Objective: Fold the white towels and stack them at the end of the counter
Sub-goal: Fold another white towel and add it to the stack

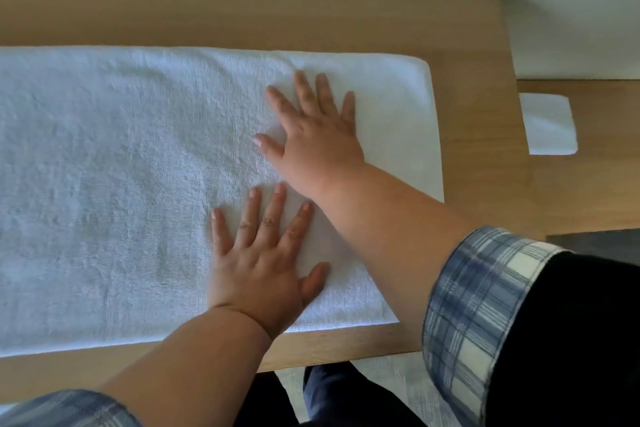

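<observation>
White towel (121, 184) spread flat on the wooden table (478, 80). Left hand (263, 263) and right hand (315, 135) press its right part, fingers straight and splayed, grasping nothing. A small folded towel (549, 125) lies farther right.

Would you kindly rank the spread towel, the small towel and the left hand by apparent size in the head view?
spread towel
left hand
small towel, which lies farther off, so its true size is unsure

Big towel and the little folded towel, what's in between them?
Only a bare strip of the wooden counter separates the big towel from the small folded towel, seen in the head view.
</observation>
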The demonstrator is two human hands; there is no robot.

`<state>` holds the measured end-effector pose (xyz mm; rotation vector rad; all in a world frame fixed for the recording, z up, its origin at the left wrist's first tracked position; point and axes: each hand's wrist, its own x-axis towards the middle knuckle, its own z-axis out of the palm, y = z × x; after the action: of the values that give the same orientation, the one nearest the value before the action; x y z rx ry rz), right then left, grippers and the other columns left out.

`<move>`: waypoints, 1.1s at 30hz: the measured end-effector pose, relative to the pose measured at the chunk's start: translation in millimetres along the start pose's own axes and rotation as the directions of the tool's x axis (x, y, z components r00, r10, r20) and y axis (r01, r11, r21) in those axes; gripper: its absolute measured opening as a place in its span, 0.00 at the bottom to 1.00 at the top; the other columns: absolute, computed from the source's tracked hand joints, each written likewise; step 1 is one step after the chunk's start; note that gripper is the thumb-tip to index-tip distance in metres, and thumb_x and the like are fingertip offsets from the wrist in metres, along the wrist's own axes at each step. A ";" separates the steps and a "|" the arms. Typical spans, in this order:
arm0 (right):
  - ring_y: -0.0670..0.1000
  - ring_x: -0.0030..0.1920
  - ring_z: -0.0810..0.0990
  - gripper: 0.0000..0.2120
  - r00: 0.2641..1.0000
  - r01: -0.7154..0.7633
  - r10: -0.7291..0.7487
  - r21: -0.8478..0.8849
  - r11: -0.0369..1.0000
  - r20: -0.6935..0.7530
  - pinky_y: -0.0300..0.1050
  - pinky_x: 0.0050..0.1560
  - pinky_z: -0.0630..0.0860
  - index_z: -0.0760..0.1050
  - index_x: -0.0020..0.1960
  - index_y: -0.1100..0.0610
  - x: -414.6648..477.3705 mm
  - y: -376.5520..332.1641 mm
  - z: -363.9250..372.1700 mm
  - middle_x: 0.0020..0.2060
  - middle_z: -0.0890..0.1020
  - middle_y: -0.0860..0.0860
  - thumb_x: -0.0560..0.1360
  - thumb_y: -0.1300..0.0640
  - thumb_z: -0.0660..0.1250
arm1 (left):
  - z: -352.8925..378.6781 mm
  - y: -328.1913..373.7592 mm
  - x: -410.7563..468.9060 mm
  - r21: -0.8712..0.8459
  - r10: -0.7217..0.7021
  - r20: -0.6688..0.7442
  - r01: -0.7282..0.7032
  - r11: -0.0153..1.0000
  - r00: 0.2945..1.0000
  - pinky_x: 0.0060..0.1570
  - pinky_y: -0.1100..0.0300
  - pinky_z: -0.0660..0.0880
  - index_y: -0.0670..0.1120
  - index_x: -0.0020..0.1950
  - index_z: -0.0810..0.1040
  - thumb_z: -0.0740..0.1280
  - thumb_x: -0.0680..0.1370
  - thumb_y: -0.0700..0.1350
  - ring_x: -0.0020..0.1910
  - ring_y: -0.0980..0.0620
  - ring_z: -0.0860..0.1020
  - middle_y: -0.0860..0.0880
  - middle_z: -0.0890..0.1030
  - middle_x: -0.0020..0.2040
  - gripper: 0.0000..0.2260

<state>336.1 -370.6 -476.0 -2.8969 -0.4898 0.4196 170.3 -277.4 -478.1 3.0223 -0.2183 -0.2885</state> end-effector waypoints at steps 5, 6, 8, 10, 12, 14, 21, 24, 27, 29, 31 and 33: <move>0.55 0.80 0.37 0.36 0.984 -0.177 0.176 -0.027 0.984 -0.021 0.64 0.76 0.36 0.41 0.81 0.45 7.1 59.7 -14.4 0.81 0.41 0.52 0.78 0.30 0.43 | 1.2 0.2 -0.5 -0.001 0.011 -0.016 -0.011 1.000 1.000 0.72 0.30 0.49 0.55 0.78 0.61 0.53 0.74 0.70 0.79 0.41 0.52 0.46 0.55 0.80 0.36; 0.55 0.80 0.37 0.36 0.976 -0.216 0.216 -0.027 0.976 -0.028 0.64 0.76 0.36 0.40 0.81 0.45 3.2 73.3 -15.9 0.81 0.41 0.52 0.78 0.30 0.42 | 0.6 0.7 -1.1 0.005 0.007 -0.008 -0.007 1.000 1.000 0.72 0.30 0.49 0.55 0.78 0.60 0.52 0.74 0.70 0.79 0.41 0.51 0.47 0.54 0.80 0.36; 0.55 0.80 0.38 0.36 0.955 -0.295 0.294 -0.014 0.955 -0.034 0.65 0.76 0.39 0.40 0.81 0.45 -10.6 92.9 -15.6 0.81 0.40 0.52 0.78 0.31 0.42 | -1.4 1.2 -2.1 0.029 -0.011 0.023 0.011 1.000 1.000 0.72 0.31 0.47 0.56 0.79 0.56 0.50 0.74 0.71 0.79 0.42 0.49 0.48 0.51 0.81 0.36; 0.55 0.80 0.39 0.35 0.933 -0.358 0.358 0.025 0.934 -0.024 0.65 0.76 0.42 0.40 0.81 0.43 -30.1 106.7 -13.6 0.81 0.40 0.51 0.78 0.32 0.42 | -1.8 1.5 -2.2 0.042 -0.026 0.043 0.024 0.999 0.999 0.73 0.32 0.44 0.58 0.79 0.52 0.47 0.74 0.72 0.80 0.43 0.45 0.49 0.47 0.81 0.36; 0.56 0.80 0.43 0.34 0.919 -0.393 0.395 0.058 0.918 -0.011 0.66 0.76 0.44 0.39 0.80 0.43 -53.4 116.2 -12.0 0.81 0.44 0.53 0.79 0.33 0.43 | -1.5 1.7 -1.5 0.051 -0.038 0.048 0.035 0.998 0.998 0.73 0.33 0.42 0.59 0.80 0.48 0.45 0.74 0.72 0.80 0.44 0.43 0.50 0.45 0.81 0.36; 0.57 0.80 0.45 0.34 0.913 -0.408 0.408 0.044 0.912 0.000 0.65 0.76 0.44 0.39 0.81 0.45 -79.7 123.5 -9.6 0.81 0.48 0.55 0.79 0.34 0.42 | -1.1 1.9 -1.6 0.069 -0.043 0.048 0.039 0.997 0.998 0.73 0.34 0.41 0.59 0.79 0.46 0.44 0.74 0.72 0.79 0.45 0.42 0.51 0.43 0.81 0.36; 0.57 0.76 0.61 0.40 0.853 -0.479 0.519 0.472 0.740 0.051 0.56 0.74 0.62 0.46 0.81 0.49 -167.8 111.3 -18.0 0.77 0.62 0.51 0.78 0.45 0.65 | -7.9 7.1 0.7 0.140 -0.075 0.152 0.053 0.989 0.986 0.74 0.37 0.37 0.58 0.77 0.32 0.37 0.74 0.71 0.77 0.45 0.33 0.50 0.33 0.79 0.35; 0.55 0.63 0.76 0.44 0.763 -0.555 0.609 0.701 0.448 0.215 0.47 0.57 0.76 0.48 0.80 0.51 -183.1 98.6 -26.1 0.70 0.70 0.52 0.74 0.50 0.72 | -19.7 19.7 -0.7 0.081 -0.002 0.173 -0.012 0.997 0.985 0.75 0.42 0.43 0.61 0.78 0.40 0.43 0.78 0.67 0.78 0.44 0.40 0.48 0.42 0.80 0.31; 0.57 0.56 0.78 0.37 0.658 -0.691 0.608 0.677 0.254 0.445 0.52 0.59 0.77 0.60 0.73 0.60 -178.6 97.7 -37.9 0.61 0.76 0.55 0.72 0.47 0.74 | -31.3 44.1 -6.0 0.051 0.226 0.183 -0.238 0.970 0.957 0.73 0.45 0.55 0.66 0.77 0.50 0.52 0.80 0.64 0.75 0.45 0.50 0.50 0.53 0.78 0.26; 0.59 0.55 0.80 0.27 0.657 -0.716 0.533 0.662 0.221 0.533 0.56 0.61 0.77 0.71 0.64 0.61 -173.3 98.5 -43.4 0.58 0.80 0.56 0.73 0.46 0.74 | -36.9 61.2 -6.0 0.042 0.272 0.243 -0.290 0.956 0.931 0.72 0.45 0.57 0.65 0.78 0.49 0.56 0.79 0.65 0.75 0.44 0.52 0.49 0.53 0.78 0.29; 0.60 0.54 0.81 0.23 0.652 -0.729 0.466 0.664 0.167 0.598 0.56 0.61 0.78 0.77 0.61 0.59 -170.2 95.8 -49.9 0.55 0.82 0.56 0.74 0.46 0.72 | -43.2 76.9 -4.4 0.006 0.228 0.290 -0.240 0.971 0.929 0.72 0.43 0.58 0.62 0.79 0.44 0.60 0.76 0.68 0.76 0.42 0.52 0.48 0.50 0.80 0.37; 0.60 0.54 0.82 0.21 0.629 -0.746 0.416 0.660 0.084 0.657 0.56 0.59 0.78 0.78 0.60 0.57 -168.6 91.0 -54.7 0.52 0.84 0.55 0.74 0.45 0.71 | -49.6 90.8 -5.8 -0.078 0.195 0.325 -0.179 0.981 0.925 0.72 0.43 0.59 0.56 0.79 0.38 0.63 0.71 0.72 0.78 0.42 0.51 0.49 0.45 0.81 0.48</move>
<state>226.7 -520.1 -402.5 -1.6824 0.8120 0.8999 162.3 -361.9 -418.6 2.8581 -0.5138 -0.7728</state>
